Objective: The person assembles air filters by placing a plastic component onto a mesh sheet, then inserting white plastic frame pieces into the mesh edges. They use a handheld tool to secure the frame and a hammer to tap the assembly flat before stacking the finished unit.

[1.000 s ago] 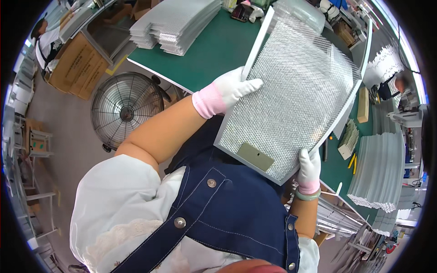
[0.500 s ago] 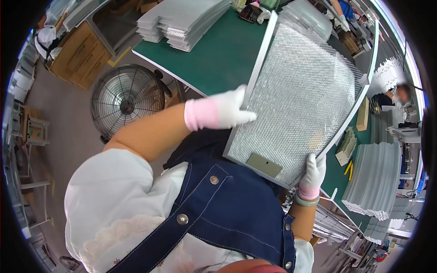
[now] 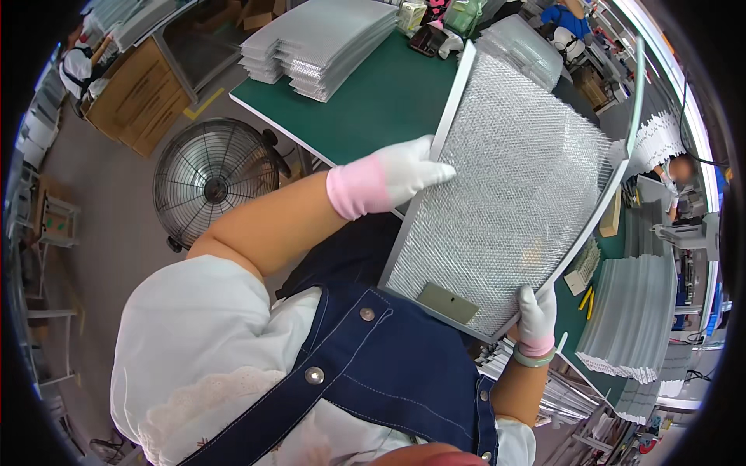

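Note:
Between my hands is a silvery mesh filter panel (image 3: 505,171), tilted, with a thin metal frame (image 3: 453,101) along its left, near and right sides. My left hand (image 3: 398,172), in a white glove with a pink cuff, grips the left rail, thumb lying over the mesh. Gloved the same way, my right hand (image 3: 537,317) is closed on the frame near its near right corner, fingers hidden underneath. The right rail (image 3: 628,124) bends outward at its far end, away from the mesh. A flat grey-green plate (image 3: 448,303) sits at the near edge of the mesh.
Stacked mesh sheets (image 3: 326,46) lie on the green table (image 3: 365,109). On the right are a block of small parts (image 3: 583,268), yellow-handled pliers (image 3: 588,303) and stacked pale strips (image 3: 628,311). A floor fan (image 3: 215,186) stands left. Co-workers are in the background.
My left hand has moved up along the left rail, away from me. The panel has shifted slightly toward me, and my right hand has come down a little with it.

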`<state>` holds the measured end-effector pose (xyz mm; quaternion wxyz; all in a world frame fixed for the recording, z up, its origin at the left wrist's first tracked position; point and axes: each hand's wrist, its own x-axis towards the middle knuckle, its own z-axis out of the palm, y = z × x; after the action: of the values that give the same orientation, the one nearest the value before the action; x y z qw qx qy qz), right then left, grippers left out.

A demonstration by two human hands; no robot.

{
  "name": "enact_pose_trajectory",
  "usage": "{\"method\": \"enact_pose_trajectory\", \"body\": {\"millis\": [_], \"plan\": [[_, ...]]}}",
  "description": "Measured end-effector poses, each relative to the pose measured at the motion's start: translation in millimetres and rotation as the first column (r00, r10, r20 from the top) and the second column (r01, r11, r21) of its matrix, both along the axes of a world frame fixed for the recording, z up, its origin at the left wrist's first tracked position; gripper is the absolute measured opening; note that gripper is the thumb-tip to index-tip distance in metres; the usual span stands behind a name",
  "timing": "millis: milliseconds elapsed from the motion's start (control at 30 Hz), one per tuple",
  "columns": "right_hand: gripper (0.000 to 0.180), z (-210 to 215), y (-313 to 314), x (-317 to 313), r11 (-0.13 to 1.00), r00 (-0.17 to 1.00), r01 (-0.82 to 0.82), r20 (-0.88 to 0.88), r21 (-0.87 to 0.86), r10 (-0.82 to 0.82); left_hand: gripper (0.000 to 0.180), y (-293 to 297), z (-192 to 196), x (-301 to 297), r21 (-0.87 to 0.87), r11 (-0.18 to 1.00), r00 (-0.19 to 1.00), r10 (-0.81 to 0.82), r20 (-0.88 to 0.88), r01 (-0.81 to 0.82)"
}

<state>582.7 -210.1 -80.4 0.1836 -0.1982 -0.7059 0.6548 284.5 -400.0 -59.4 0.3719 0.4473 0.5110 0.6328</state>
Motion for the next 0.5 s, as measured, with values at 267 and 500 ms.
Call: {"method": "enact_pose_trajectory", "body": {"millis": [267,500], "plan": [[0.079,-5.0,-13.2,2.3,0.999,0.999,-0.03,-0.023,0.024,0.03,0.04,19.3,10.2,-18.3,-0.066,0.992,0.995,0.104,0.0,-0.103],[0.057,3.9,-33.2,5.4,0.992,0.992,0.04,-0.127,0.123,-0.025,0.046,32.2,9.3,-8.8,0.216,0.974,0.982,0.035,0.185,-0.075]]}}
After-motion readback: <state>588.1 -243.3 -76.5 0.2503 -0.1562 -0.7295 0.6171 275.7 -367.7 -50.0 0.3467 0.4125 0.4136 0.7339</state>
